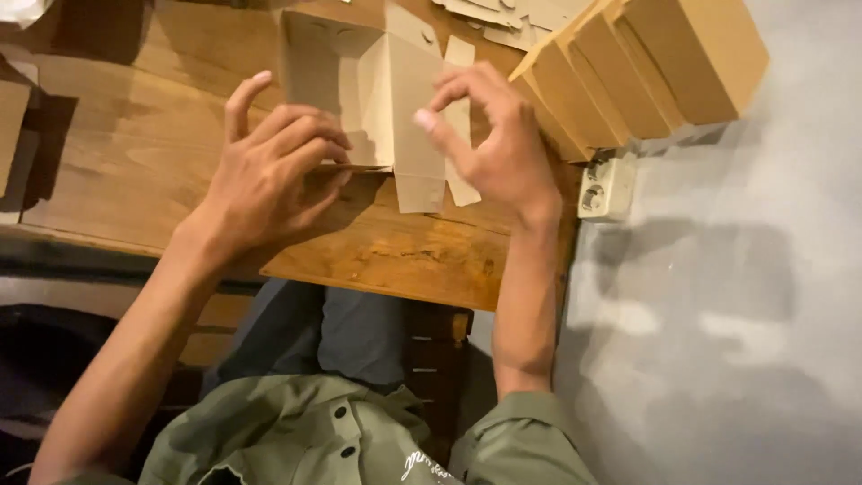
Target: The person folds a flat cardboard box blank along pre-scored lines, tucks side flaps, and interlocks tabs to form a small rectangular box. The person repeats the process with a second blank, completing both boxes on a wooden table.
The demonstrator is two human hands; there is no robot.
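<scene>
A half-folded brown cardboard box point(359, 81) lies on the wooden table point(404, 260), its pale inside facing up and flaps sticking out toward me. My left hand point(269, 171) presses on the box's near left edge, fingers curled over it. My right hand point(498, 135) pinches the upright right flap between thumb and fingers.
A row of several finished brown boxes point(646, 63) leans at the table's far right. Flat cardboard blanks point(503, 18) lie behind the box. A white wall socket point(606, 187) sits by the table's right edge, beside a grey wall. More cardboard point(11, 126) lies far left.
</scene>
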